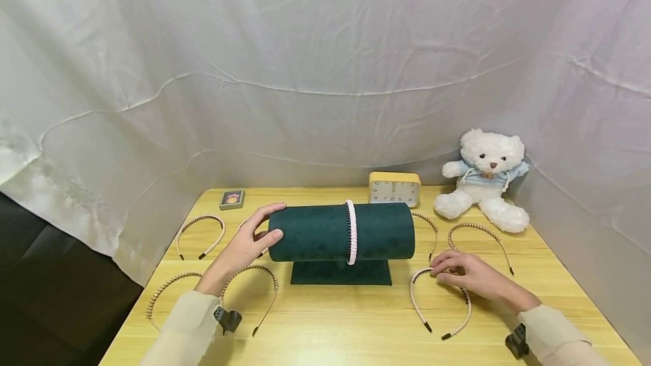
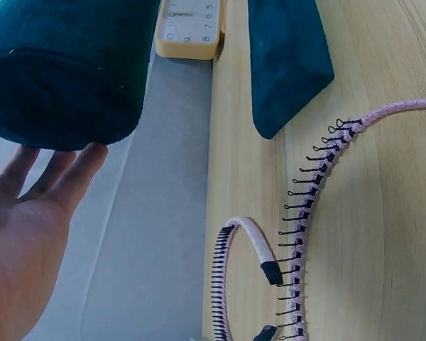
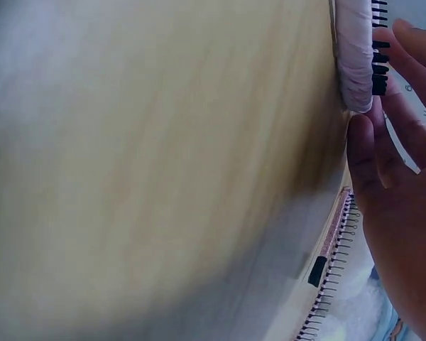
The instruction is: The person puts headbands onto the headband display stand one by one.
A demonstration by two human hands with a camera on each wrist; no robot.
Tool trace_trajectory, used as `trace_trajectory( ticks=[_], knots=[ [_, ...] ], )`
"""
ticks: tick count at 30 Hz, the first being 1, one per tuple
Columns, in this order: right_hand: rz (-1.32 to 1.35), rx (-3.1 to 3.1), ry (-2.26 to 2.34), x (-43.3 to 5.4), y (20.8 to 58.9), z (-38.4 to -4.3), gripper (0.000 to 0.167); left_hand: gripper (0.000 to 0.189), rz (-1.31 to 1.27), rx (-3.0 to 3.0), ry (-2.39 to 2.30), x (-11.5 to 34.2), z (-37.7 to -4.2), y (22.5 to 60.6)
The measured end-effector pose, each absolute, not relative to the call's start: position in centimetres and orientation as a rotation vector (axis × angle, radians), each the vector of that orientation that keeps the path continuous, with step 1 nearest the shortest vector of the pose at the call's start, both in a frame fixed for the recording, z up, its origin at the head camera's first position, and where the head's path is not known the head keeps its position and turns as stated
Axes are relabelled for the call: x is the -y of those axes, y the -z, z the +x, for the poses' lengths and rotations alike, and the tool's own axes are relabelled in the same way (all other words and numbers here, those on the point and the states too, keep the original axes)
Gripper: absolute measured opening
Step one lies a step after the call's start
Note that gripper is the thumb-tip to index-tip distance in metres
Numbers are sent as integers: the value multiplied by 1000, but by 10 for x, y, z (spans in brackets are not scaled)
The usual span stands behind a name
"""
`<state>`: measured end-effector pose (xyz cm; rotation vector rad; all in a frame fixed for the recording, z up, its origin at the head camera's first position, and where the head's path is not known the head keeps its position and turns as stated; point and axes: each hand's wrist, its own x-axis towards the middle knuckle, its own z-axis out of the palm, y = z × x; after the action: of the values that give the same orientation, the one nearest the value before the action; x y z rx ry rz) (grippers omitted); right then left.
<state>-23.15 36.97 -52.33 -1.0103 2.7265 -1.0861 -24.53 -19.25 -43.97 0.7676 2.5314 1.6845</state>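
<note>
A dark green velvet display stand (image 1: 312, 236), a horizontal padded cylinder on a base, stands mid-table. One pale pink headband (image 1: 353, 236) is fitted around its middle. My left hand (image 1: 246, 244) rests on the cylinder's left end, thumb on the front and fingers over the top edge; in the left wrist view its fairly straight fingers touch the rim. At the right, my right hand (image 1: 470, 273) pinches the curved top of a pale, toothed headband (image 1: 415, 305). Its two dark tips point toward the table's near edge. In the right wrist view the fingertips meet its toothed side (image 3: 355, 57).
Several more headbands lie around the stand: a pale one (image 1: 222, 227) and braided ones (image 1: 277, 284) at the left, another braided one (image 1: 475, 225) at the right. Along the back are a small framed box (image 1: 231, 199), a yellow clock (image 1: 394, 190) and a white teddy bear (image 1: 485, 177).
</note>
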Motion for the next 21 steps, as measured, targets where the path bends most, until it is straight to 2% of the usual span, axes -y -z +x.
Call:
trace_trajectory(
  ticks=[10, 21],
  knots=[
    [-1006, -2705, 1097, -374, 513, -230, 15, 58, 761, -2531, -1685, 192, -245, 439],
    [-1020, -2614, 1126, -386, 505, -230, 23, 56, 745, -2534, -1686, 192, -244, 438]
  ],
)
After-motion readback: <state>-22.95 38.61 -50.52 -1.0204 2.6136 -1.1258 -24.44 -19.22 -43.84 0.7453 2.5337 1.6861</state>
